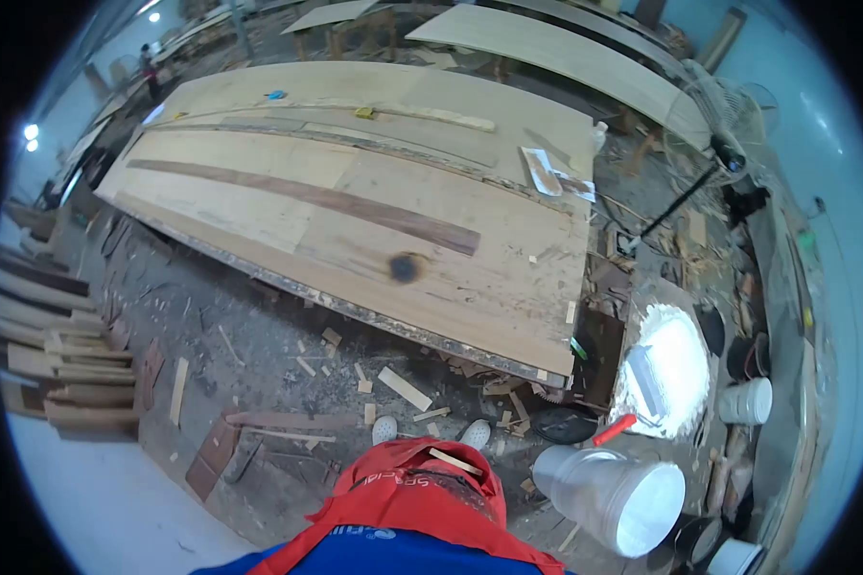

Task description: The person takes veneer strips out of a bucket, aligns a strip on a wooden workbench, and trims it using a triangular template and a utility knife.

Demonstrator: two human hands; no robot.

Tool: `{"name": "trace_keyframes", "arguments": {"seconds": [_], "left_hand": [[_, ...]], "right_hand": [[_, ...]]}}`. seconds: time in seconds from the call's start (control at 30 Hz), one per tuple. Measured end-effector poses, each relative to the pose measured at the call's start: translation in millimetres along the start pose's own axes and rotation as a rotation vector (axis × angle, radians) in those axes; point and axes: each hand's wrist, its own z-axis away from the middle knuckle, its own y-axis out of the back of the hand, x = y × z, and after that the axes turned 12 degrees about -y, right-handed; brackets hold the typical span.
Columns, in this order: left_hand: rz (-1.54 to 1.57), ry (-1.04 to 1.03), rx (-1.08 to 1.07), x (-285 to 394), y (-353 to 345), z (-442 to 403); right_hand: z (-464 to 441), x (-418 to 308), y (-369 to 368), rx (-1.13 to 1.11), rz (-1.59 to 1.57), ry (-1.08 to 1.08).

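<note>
Neither my left hand nor my right hand shows in the head view. In front of me is a large wooden worktable (259, 216) with a long dark strip of wood (307, 194) lying along it. A dark round mark (405, 267) stains its surface. Toward its far side lie a yellow object (364, 113) and a small blue object (276, 95). White sheets (544, 172) rest near the right end. To the right, a red-handled tool (615, 430) with a wide grey blade leans over white material (686, 369).
White buckets (558, 470) lie or stand at the lower right. A fan (729, 153) stands beyond the table's right end. Stacked curved wood (67, 374) is at the left. Scraps (405, 389) litter the floor near my shoes (384, 429). A person (151, 72) is far off.
</note>
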Motion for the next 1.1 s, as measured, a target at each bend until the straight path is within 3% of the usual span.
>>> {"name": "trace_keyframes", "arguments": {"seconds": [0.2,0.4,0.8,0.87,0.9,0.93,1.0,1.03,1.07,1.1], "left_hand": [[-0.009,-0.055,-0.138,-18,94,-4],[0.039,-0.020,-0.223,-9,126,29],[-0.054,-0.003,-0.352,105,179,-1],[-0.073,0.004,-0.371,130,189,-28],[-0.083,0.010,-0.376,144,187,-8],[-0.120,-0.045,-0.238,155,193,-30],[-0.163,-0.253,-0.035,187,190,-79],[-0.168,-0.415,0.039,212,179,-97],[-0.164,-0.471,0.009,245,166,-107],[-0.156,-0.523,-0.025,270,150,-112]], "right_hand": [[1,-77,-23,0.022,-0.005,-0.062],[14,-122,-31,-0.066,0.000,-0.073],[31,-125,-10,-0.075,-0.050,-0.006],[38,-182,21,-0.077,-0.061,0.010],[38,-204,51,0.056,-0.137,-0.218],[31,-224,87,0.185,-0.215,-0.447],[6,-278,117,0.341,-0.448,-0.383],[-11,-290,113,0.314,-0.574,-0.202],[-28,-302,109,0.283,-0.696,-0.017],[-37,-321,110,0.265,-0.546,0.061]]}}
